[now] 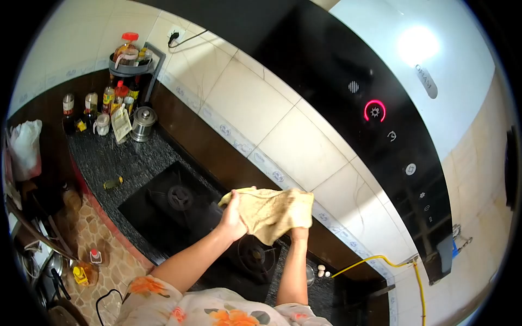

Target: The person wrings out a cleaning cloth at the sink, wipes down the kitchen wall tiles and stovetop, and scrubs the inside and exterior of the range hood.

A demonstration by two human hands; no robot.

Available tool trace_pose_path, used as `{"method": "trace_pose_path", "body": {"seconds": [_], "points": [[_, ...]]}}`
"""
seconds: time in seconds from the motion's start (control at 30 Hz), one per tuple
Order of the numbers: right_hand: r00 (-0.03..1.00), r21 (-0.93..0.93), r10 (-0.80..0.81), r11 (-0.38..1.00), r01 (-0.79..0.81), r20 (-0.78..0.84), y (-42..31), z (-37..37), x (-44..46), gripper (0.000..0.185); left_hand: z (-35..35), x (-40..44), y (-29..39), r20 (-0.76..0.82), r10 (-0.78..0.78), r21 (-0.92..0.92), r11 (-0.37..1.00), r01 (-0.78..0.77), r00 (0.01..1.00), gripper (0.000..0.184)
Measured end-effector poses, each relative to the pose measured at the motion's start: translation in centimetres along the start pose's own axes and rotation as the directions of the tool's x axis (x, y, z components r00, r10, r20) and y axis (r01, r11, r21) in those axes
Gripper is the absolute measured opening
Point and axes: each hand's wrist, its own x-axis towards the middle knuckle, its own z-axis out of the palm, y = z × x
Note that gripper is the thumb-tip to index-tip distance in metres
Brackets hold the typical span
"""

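Observation:
A yellowish cloth point(269, 211) is stretched between my two hands, above the black gas stove point(163, 209). My left hand point(234, 220) grips the cloth's left part, with the thumb up along its edge. My right hand point(299, 232) is at the cloth's right part; the cloth covers its fingers and only the lower hand and wrist show. Below the cloth lies a stove burner point(254, 254), and another burner point(180, 197) is farther left.
Bottles, a steel canister point(143, 124) and a rack point(130, 69) stand in the counter's far left corner. A small bottle point(113, 183) lies left of the stove. Overhead hangs a range hood point(326, 70). A yellow hose point(375, 257) runs at right, near small white items point(321, 270).

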Motion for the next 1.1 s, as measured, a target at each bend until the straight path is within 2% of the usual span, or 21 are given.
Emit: {"method": "trace_pose_path", "body": {"seconds": [0.07,0.13,0.17,0.2,0.23,0.3,0.33,0.4,0.47,0.5,0.53,0.57,0.63,0.7,0.77,0.8,0.87,0.97,1.0,1.07,1.1], "points": [[0.985,-0.315,-0.11,0.938,0.147,0.134,-1.2,2.1,-0.6,0.045,1.1,0.5,-2.4,-0.055,-0.044,0.098,0.994,0.049,0.998,0.057],[0.962,-0.419,-0.066,0.891,0.176,0.263,-2.2,2.5,-1.4,0.052,0.7,1.3,-4.9,-0.083,-0.089,0.183,0.978,0.103,0.993,0.042],[0.928,-0.529,-0.036,0.813,0.244,0.372,-2.4,1.6,-1.4,0.056,0.4,1.9,-5.5,-0.092,-0.103,0.236,0.964,0.122,0.99,0.033],[0.915,-0.664,0.069,0.709,0.236,0.398,-3.1,0.9,-1.2,0.064,0.3,2.6,-6.4,-0.105,-0.074,0.228,0.969,0.096,0.992,0.031],[0.915,-0.668,0.065,0.704,0.241,0.399,-3.7,0.6,-0.8,0.063,0.4,3.6,-7.5,-0.117,-0.045,0.223,0.972,0.07,0.992,0.029],[0.96,-0.769,0.135,0.63,0.107,0.244,-5.3,-0.9,-0.1,0.06,3.5,4.8,-8.2,-0.143,-0.084,0.184,0.977,0.11,0.986,0.029],[0.98,-0.628,0.127,0.778,-0.002,0.154,-6.7,-1.6,0.5,0.051,4.6,6.1,-9.1,-0.074,-0.065,0.203,0.976,0.079,0.995,0.029],[0.998,-0.53,-0.013,0.847,0.042,0.057,-8.5,-3.8,2.5,0.047,7.9,7.8,-10.2,0.053,-0.047,0.249,0.968,0.032,0.998,0.029],[0.976,-0.671,-0.213,0.718,0.184,0.04,-12.2,-4.6,4.0,0.038,11.9,9.3,-11.2,0.133,-0.038,0.29,0.957,-0.003,0.99,0.028],[0.936,-0.696,-0.319,0.64,0.327,0.146,-14.2,-4.7,5.3,0.035,13.5,10.6,-11.8,0.161,-0.023,0.305,0.952,-0.028,0.987,0.026],[0.933,-0.717,-0.336,0.619,0.321,0.128,-15.0,-5.6,6.1,0.038,14.7,12.1,-12.4,0.228,-0.009,0.247,0.968,-0.049,0.974,0.024],[0.883,-0.833,-0.443,0.421,0.359,0.157,-14.9,-7.6,7.3,0.041,15.7,13.5,-13.2,0.292,0.006,0.182,0.981,-0.062,0.956,0.023],[0.89,-0.804,-0.438,0.481,0.349,0.124,-16.8,-8.7,8.5,0.038,19.1,15.1,-13.5,0.148,-0.02,0.177,0.984,-0.007,0.989,0.021],[0.981,-0.753,-0.098,0.655,-0.063,-0.167,-20.2,-6.9,7.7,0.044,21.2,17.6,-13.7,-0.015,0.051,0.225,0.973,-0.046,0.999,0.025],[0.978,-0.761,-0.104,0.645,-0.071,-0.178,-21.1,-6.3,7.2,0.044,20.9,24.6,-16.8,0.047,0.103,-0.023,0.994,-0.102,0.994,0.028],[0.989,-0.786,-0.116,0.618,-0.001,-0.093,-20.8,-7.2,7.0,0.044,21.3,26.6,-16.8,0.055,0.115,-0.025,0.993,-0.114,0.992,0.028],[0.994,-0.788,-0.106,0.611,0.076,0.013,-20.5,-8.0,6.3,0.043,22.4,29.9,-16.2,0.041,0.28,0.288,0.916,-0.28,0.959,0.026],[0.999,-0.751,0.036,0.659,-0.033,-0.012,-20.2,-6.7,3.9,0.039,23.6,33.6,-16.5,0.106,0.498,0.69,0.587,-0.424,0.861,0.024],[0.998,-0.759,0.051,0.652,-0.007,0.034,-19.9,-6.8,3.1,0.039,23.8,34.6,-17.2,0.113,0.498,0.684,0.589,-0.431,0.86,0.024],[0.988,-0.795,0.122,0.606,0.001,0.094,-19.9,-7.0,1.1,0.038,23.8,36.2,-19.0,0.33,0.591,0.73,0.335,-0.596,0.736,0.022],[0.979,-0.823,0.172,0.568,-0.007,0.111,-20.3,-6.8,0.2,0.037,23.3,37.2,-20.1,0.331,0.593,0.723,0.34,-0.601,0.734,0.022]]}}
